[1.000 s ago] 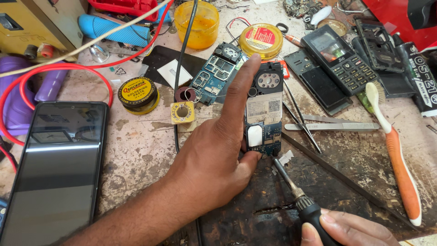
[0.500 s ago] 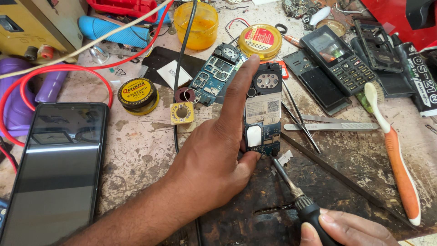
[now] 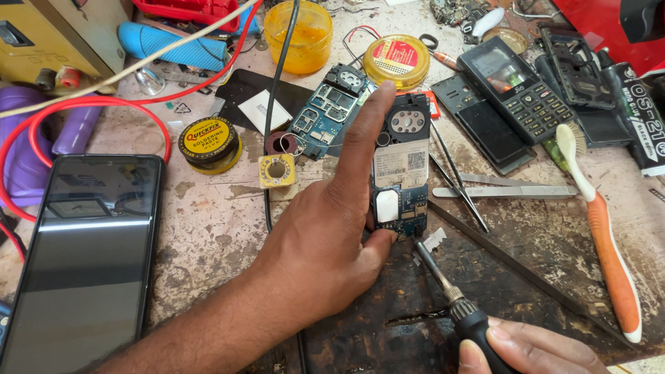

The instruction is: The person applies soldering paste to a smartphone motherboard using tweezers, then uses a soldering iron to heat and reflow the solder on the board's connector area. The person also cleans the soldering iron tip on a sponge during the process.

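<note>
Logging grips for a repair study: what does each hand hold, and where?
Left hand pins the opened phone board by its left edge and bottom corner. Right hand grips the screwdriver by its black handle.

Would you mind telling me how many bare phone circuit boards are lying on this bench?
2. One circuit board is pinned under the left hand, the right hand holding a screwdriver near its lower edge. A second board lies just left of it. Others may hide in the clutter.
</note>
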